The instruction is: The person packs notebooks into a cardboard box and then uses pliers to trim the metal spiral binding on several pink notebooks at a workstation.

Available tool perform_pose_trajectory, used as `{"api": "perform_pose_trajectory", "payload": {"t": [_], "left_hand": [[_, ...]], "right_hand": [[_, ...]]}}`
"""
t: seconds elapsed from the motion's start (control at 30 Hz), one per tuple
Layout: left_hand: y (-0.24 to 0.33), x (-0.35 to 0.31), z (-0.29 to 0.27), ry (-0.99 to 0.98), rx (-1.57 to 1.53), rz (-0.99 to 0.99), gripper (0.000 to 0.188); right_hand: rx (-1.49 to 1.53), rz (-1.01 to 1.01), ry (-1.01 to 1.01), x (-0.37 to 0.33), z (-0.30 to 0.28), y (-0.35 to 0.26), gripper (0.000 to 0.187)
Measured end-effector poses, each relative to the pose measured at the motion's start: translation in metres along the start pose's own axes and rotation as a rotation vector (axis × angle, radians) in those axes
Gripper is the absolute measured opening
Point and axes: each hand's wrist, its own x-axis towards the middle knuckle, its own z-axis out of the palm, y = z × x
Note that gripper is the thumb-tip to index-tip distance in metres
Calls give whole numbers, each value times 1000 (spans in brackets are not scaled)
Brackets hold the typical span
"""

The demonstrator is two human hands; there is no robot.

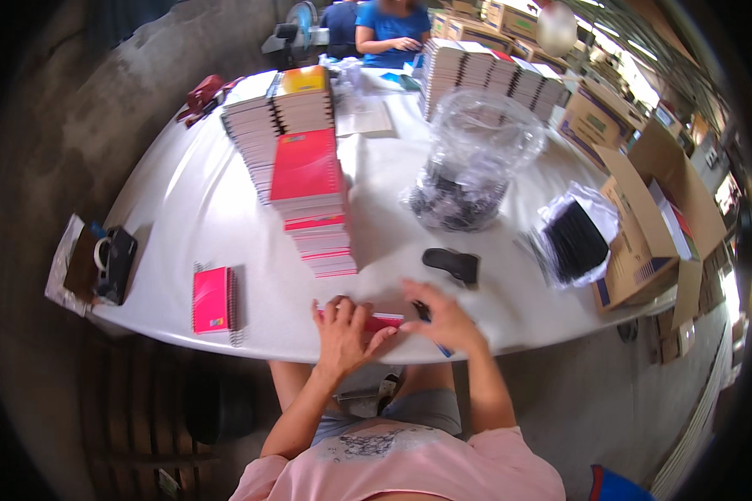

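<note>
At the table's near edge, my left hand grips a red notebook, its fingers over the far side and its thumb on the near side. Much of the notebook is hidden under that hand. My right hand is at the notebook's right end, slightly blurred, thumb and forefinger spread apart with nothing between them. Partly beneath it lies a thin dark and blue tool, its kind unclear. Beyond the right hand rests a black, rounded object. Off to the left lies a red spiral notebook with its coil on the right.
Tall stacks of red notebooks and spiral-bound ones stand ahead. A clear plastic bag holds black pieces. Black strips lie beside an open carton. A tape dispenser is far left. A person in blue sits opposite.
</note>
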Motion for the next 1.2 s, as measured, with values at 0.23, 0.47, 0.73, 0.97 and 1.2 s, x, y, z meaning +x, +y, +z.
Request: {"api": "perform_pose_trajectory", "payload": {"t": [0.23,0.47,0.73,0.97,1.2], "left_hand": [[28,8,23,209,83,-54,63],[21,2,25,240,70,-39,54],[16,6,20,283,17,-21,56],[8,2,27,349,-4,-14,59],[9,0,31,353,-61,-51,56]], "right_hand": [[-1206,525,811,-26,-178,131,42],[-1217,664,406,-16,-232,181,38],[-1265,151,653,-10,-224,130,45],[-125,256,107,-19,-78,28,39],[-61,59,60,-23,7,13,20]]}}
